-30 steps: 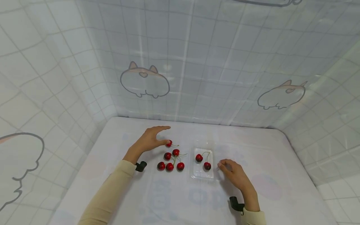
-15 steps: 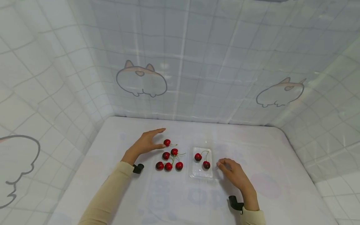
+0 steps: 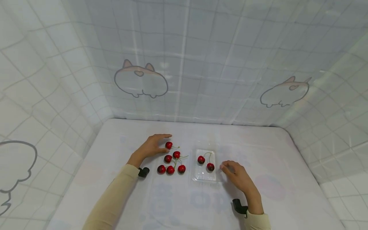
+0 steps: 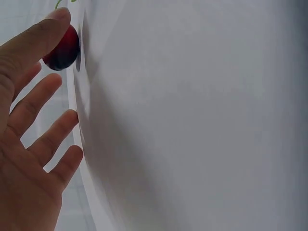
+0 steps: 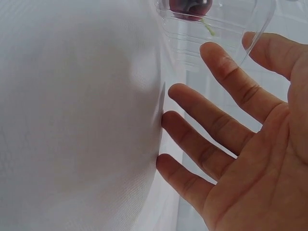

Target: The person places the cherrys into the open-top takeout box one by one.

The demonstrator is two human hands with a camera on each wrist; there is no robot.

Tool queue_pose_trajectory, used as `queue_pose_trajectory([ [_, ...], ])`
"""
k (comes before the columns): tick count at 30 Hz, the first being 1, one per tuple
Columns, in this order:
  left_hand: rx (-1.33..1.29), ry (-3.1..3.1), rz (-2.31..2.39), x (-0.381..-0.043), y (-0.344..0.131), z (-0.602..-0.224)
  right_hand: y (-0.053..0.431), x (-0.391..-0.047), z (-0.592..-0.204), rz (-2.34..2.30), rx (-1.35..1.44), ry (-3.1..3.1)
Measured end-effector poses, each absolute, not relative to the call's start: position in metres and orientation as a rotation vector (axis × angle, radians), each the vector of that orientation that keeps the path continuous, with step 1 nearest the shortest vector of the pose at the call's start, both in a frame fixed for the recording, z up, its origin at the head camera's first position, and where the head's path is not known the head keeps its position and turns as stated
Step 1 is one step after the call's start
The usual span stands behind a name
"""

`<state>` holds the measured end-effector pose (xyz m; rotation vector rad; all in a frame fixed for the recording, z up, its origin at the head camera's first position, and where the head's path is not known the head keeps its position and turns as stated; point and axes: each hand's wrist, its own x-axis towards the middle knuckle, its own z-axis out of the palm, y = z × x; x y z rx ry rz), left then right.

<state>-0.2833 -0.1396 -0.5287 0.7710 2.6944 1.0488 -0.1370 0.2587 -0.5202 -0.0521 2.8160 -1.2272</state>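
Note:
My left hand (image 3: 150,146) reaches over the table at the far side of a loose group of cherries, thumb and index finger spread either side of the farthest cherry (image 3: 169,145). In the left wrist view the thumb overlaps that dark red cherry (image 4: 61,54), while the other fingers are spread. A clear plastic box (image 3: 196,166) stands right of the group, holding two stemmed cherries (image 3: 210,167). My right hand (image 3: 240,177) is at the box's right side. Its straight fingers are fanned out in the right wrist view, thumb and index tips right at the clear wall (image 5: 260,29).
Several more red cherries (image 3: 170,170) with green stems lie close together between the left hand and the box. The white-covered table (image 3: 138,204) meets tiled-pattern sheeting (image 3: 201,80) at the back and both sides. Black wrist devices (image 3: 239,207) sit below each hand.
The left thumb and index finger drew back slightly from the farthest cherry, then came forward around it. The right hand stays beside the box. The whole head view has shifted slightly.

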Motion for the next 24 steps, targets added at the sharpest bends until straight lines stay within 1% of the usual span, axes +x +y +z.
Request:
queue_pose_trajectory([
  [18, 0.826, 2.709, 0.967, -0.282, -0.129, -0.526, 0.258, -0.137, -0.519, -1.223, -0.055, 2.815],
  [24, 0.809, 2.713, 0.955, -0.282, -0.128, -0.527, 0.257, -0.137, -0.519, -1.238, -0.056, 2.808],
])
